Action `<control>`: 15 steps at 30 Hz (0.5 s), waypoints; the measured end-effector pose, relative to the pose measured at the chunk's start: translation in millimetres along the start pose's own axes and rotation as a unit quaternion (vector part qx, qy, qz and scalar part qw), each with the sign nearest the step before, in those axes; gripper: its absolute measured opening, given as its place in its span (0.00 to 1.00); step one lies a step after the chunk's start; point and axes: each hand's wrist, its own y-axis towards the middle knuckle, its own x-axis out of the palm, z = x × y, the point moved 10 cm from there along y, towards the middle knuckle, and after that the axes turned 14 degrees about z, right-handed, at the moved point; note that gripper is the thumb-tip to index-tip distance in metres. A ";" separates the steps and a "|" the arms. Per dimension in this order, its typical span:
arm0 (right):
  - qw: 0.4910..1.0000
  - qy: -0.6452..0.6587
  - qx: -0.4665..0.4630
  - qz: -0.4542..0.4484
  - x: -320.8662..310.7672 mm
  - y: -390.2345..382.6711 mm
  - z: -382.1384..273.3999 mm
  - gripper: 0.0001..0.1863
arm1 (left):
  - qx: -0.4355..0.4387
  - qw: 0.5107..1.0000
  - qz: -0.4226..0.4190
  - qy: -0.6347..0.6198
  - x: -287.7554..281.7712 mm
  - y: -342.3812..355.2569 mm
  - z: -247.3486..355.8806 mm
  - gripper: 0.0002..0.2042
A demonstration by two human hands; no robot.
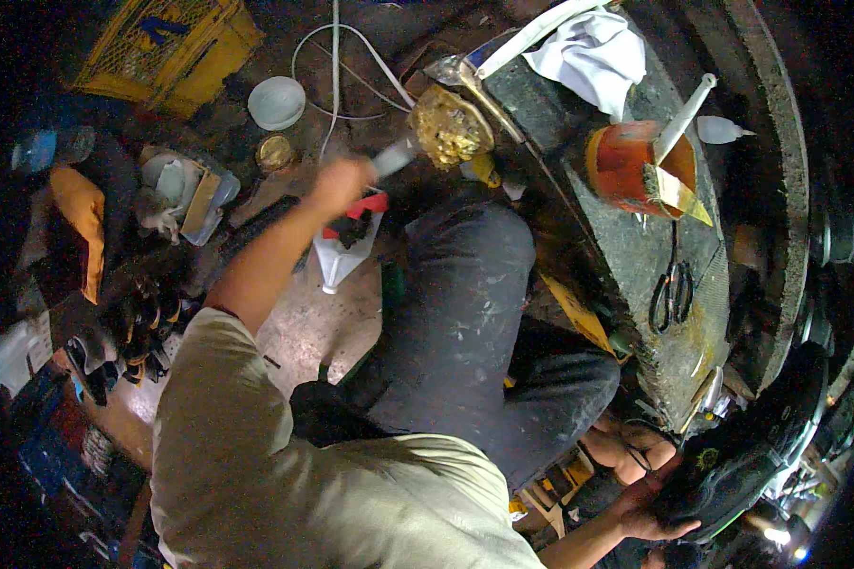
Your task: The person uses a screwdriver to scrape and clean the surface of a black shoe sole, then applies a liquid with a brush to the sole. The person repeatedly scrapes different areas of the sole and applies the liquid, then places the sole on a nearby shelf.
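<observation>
My left hand (343,186) is closed around a pale, flat-bladed tool (396,156), blurred by motion, so its exact kind does not show. The blade points at a round container (453,128) crusted with yellow-brown, glue-like lumps, very near its left side. Low on the right, my right hand (647,501) holds a black shoe (735,460) from beneath, its thumb along the near end. The shoe is tilted, with its pale sole edge facing right. Below my left wrist lies a cut white plastic jug (343,256) with red on it.
On the worn grey bench (626,251) at right are an orange-brown pot (626,169), black-handled scissors (672,299) and a white cloth (593,62). A yellow crate (166,57) stands far left, near a white bowl (276,102). White cable (336,66) loops across the floor.
</observation>
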 end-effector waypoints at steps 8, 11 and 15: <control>0.999 0.032 -0.007 -0.014 19.3 -2.8 13.9 0.41 | -0.203 0.967 0.117 -0.099 33.4 -10.5 -71.4 0.17; 0.941 0.104 0.190 -0.260 65.0 -36.2 34.4 0.41 | -0.183 0.979 0.035 -0.081 126.8 -58.7 -40.5 0.20; 0.979 0.043 0.101 -0.171 53.9 -23.3 26.9 0.42 | -0.147 0.981 0.126 -0.005 158.2 -87.0 -17.5 0.20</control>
